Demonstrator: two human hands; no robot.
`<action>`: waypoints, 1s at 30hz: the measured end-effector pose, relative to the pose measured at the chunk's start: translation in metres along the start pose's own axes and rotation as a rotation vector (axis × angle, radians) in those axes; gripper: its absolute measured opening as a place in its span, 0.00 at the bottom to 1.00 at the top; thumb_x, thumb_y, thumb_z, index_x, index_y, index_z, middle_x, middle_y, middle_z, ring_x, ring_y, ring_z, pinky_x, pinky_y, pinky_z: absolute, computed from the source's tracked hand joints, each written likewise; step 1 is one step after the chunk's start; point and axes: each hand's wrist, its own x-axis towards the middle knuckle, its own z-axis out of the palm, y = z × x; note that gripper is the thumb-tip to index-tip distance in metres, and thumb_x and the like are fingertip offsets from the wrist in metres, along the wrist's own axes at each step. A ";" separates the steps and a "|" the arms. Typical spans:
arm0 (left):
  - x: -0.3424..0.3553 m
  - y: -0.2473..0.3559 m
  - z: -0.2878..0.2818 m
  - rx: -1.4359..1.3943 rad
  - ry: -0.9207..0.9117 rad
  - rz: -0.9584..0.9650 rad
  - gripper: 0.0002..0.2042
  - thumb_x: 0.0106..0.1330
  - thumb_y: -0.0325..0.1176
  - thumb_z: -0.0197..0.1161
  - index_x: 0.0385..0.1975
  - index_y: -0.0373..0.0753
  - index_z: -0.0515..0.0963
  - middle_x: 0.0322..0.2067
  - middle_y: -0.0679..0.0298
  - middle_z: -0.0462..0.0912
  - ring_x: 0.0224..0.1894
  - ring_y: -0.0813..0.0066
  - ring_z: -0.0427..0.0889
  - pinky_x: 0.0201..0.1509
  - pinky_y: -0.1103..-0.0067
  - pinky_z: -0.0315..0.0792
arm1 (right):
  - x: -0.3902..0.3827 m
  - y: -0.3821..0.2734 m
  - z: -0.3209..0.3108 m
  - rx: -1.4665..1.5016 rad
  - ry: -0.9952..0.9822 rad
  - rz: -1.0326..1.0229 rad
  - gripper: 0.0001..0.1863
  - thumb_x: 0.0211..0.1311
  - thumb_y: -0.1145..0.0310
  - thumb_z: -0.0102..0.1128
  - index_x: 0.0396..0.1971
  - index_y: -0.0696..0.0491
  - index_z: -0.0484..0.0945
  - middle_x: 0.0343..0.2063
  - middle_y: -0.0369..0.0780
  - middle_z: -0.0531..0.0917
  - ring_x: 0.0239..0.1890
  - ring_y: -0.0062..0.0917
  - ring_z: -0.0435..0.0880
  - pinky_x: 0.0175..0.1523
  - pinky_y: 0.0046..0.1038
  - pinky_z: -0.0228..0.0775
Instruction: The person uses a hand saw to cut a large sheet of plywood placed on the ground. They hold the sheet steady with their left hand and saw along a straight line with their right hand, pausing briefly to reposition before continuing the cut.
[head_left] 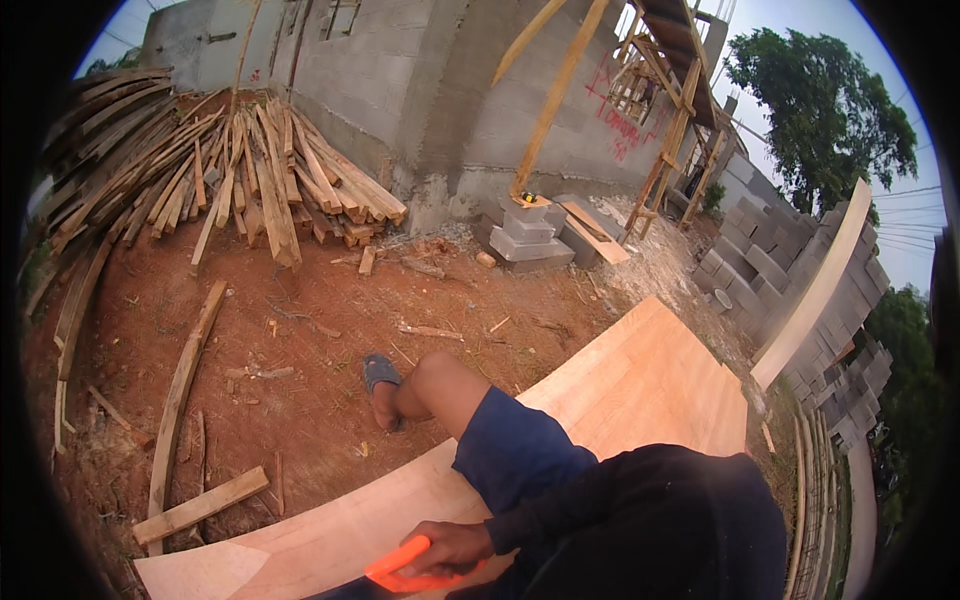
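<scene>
R grip [448, 550] clenched on orange hndl [392, 566] nr wood sheet [310, 535]; L grip can't tell.

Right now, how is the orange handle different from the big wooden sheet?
The orange handle is bright orange, while the wooden sheet is pale tan. The handle is small; the sheet is long and wide. The handle is held in the person's grip, while the sheet has a leg across it. Both are partly hidden.
</scene>
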 end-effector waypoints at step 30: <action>0.024 -0.048 -0.118 1.493 0.747 0.303 0.31 0.75 0.61 0.42 0.69 0.46 0.61 0.70 0.54 0.56 0.71 0.48 0.51 0.66 0.39 0.51 | -0.006 0.005 0.000 -0.529 0.232 -0.272 0.13 0.60 0.65 0.63 0.41 0.57 0.79 0.28 0.41 0.83 0.30 0.32 0.79 0.40 0.32 0.70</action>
